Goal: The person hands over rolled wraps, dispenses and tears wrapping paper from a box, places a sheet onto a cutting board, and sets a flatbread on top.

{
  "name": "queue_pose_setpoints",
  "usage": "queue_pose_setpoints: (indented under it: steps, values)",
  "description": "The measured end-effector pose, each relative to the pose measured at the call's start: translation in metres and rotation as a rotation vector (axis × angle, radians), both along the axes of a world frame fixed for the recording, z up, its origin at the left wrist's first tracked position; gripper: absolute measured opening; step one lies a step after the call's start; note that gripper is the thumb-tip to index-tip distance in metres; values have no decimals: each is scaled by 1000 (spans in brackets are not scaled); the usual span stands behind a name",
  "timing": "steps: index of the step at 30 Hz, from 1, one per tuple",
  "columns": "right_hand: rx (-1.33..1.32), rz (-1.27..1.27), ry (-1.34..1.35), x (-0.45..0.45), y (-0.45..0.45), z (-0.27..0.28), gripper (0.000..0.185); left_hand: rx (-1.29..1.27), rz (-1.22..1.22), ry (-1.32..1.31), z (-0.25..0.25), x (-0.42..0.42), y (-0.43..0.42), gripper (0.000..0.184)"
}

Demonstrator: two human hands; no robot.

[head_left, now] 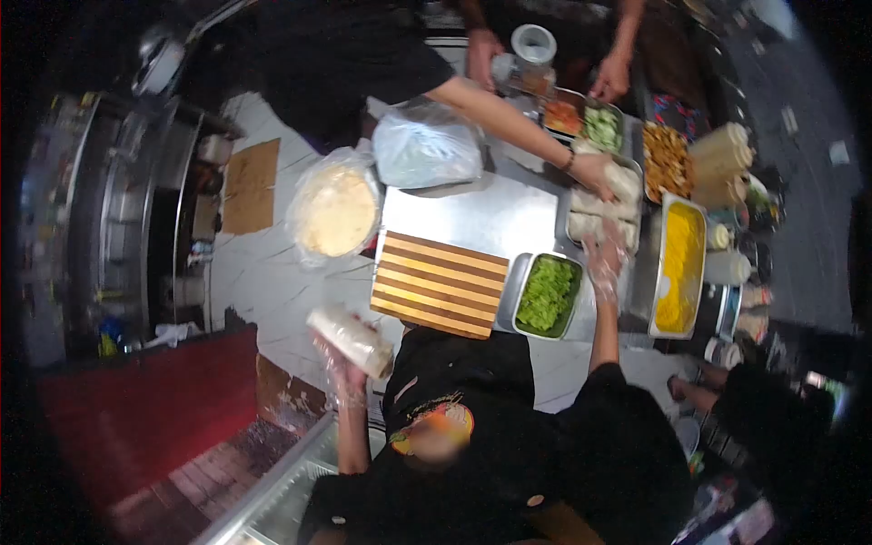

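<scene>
My left hand (pixel 343 377), in a clear plastic glove, is closed around a pale wrapped roll (pixel 350 340) left of the striped cutting board (pixel 440 284). My right hand (pixel 604 261), also gloved, lies at the near edge of a metal tray of white wrapped rolls (pixel 603 227), its fingers stretched toward them and somewhat blurred. A co-worker's hand (pixel 593 173) reaches over the same tray from the far side. Shredded lettuce (pixel 548 294) fills a metal container between the board and my right hand.
Flatbreads in plastic (pixel 334 209) and a plastic-wrapped bundle (pixel 427 145) lie beyond the board. To the right stand a yellow-filled container (pixel 679 268), a tray of browned pieces (pixel 668 159) and several bottles (pixel 722 154). Another person's hands (pixel 611 76) are at the far side.
</scene>
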State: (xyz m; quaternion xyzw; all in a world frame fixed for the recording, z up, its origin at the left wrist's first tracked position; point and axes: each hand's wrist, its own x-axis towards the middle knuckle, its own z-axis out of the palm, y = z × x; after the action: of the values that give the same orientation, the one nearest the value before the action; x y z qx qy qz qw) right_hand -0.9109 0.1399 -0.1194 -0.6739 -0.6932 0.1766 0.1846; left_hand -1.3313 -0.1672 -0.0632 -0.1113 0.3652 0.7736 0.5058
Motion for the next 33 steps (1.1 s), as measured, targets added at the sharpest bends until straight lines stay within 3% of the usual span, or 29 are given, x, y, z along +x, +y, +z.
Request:
queue_pose_setpoints:
  steps: [3,5,7,12,16,24,33]
  values:
    - [54,-88,291,-17,-14,10,56,116,-114,-79,33,7,58,69]
    - [66,-40,338,-28,-16,21,54,210,-172,-126,54,8,104,74]
    - [102,-3,379,-31,-24,25,53,113,-198,-8,60,6,138,72]
    - [211,-32,413,-20,-41,44,51,168,-322,-65,75,16,185,74]
    - [184,-76,632,-5,-66,45,49,187,-357,-69,73,19,195,77]
    - [75,-115,632,5,-80,32,51,241,-372,-220,69,21,194,80]
    - [65,-54,672,-5,-66,23,51,165,-247,-126,67,12,174,78]
